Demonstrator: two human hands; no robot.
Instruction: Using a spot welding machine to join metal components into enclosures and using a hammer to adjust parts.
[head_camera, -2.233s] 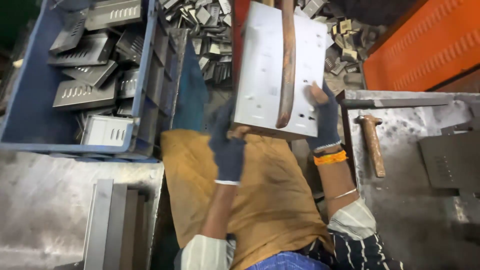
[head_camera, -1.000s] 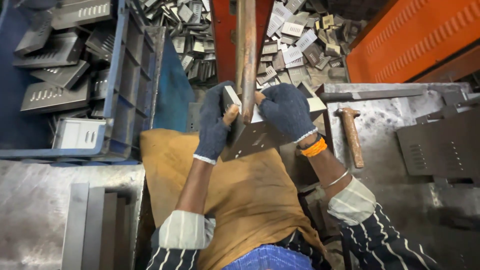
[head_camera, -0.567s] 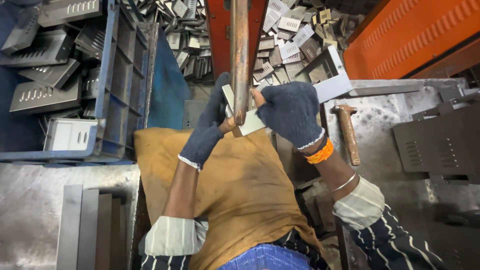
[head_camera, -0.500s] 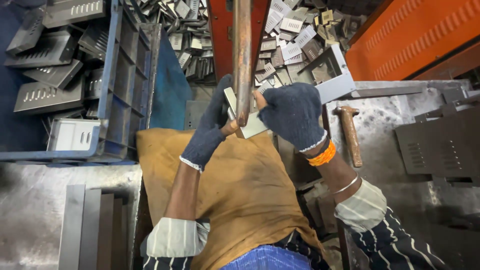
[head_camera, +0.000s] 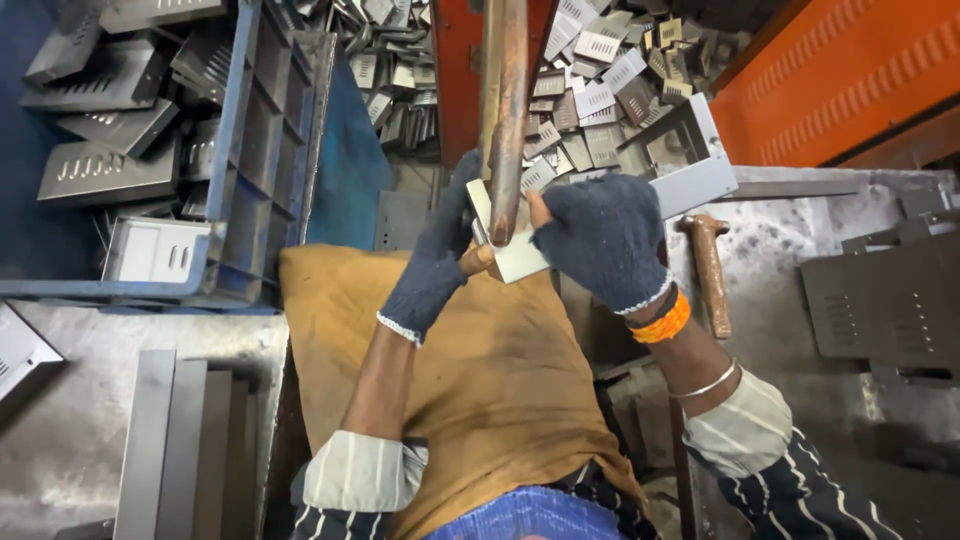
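Both my hands wear dark blue fingerless gloves. My left hand (head_camera: 432, 262) grips the left edge of a pale grey sheet-metal part (head_camera: 515, 255). My right hand (head_camera: 600, 238) holds the same part from the right, thumb on its face. The part lies flat and low, over a tan cloth (head_camera: 470, 370) on my lap. A rusty vertical bar (head_camera: 505, 110) runs down in front of the part, between my two hands. A bent end of the part (head_camera: 700, 165) sticks out to the right past my right hand.
A blue crate (head_camera: 240, 200) at left holds several slotted grey metal parts. Scrap metal pieces (head_camera: 600, 90) are piled beyond. A wooden-handled hammer (head_camera: 708, 270) lies on the steel table at right, next to a dark perforated plate (head_camera: 885, 300). Grey metal strips (head_camera: 180, 440) lie at lower left.
The sheet-metal part, first held upright and high, has come down and tilted flat between my hands. Since half a second ago little has moved.
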